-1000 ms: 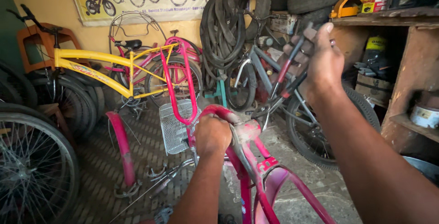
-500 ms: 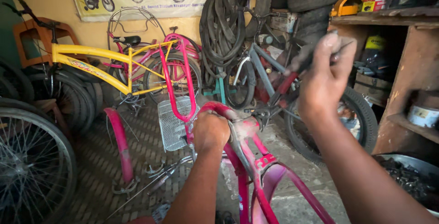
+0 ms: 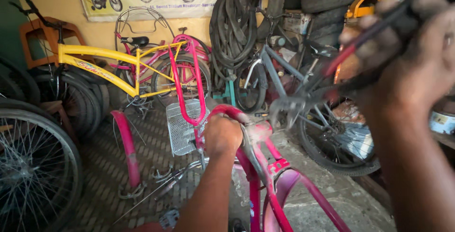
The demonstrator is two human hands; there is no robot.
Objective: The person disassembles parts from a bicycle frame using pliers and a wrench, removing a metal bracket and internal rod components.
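My left hand (image 3: 222,135) is closed around the top of a pink bicycle frame (image 3: 268,168) that stands right in front of me. My right hand (image 3: 412,56) is raised close to the camera at the upper right, blurred. It grips the red handles of a pair of pliers (image 3: 303,97). The grey jaws of the pliers point down and left and hover just to the right of the left hand, above the frame. I cannot tell whether the jaws touch the frame.
A wire basket (image 3: 182,127) and a pink mudguard (image 3: 125,142) lie on the floor behind the frame. A yellow bicycle (image 3: 95,56), a grey bicycle (image 3: 279,71) and hanging tyres (image 3: 232,28) line the back wall. A spoked wheel (image 3: 28,165) stands at the left.
My right hand has come closer to the camera and further right, and the pliers now show, angled down toward the frame. The left hand stays on the frame.
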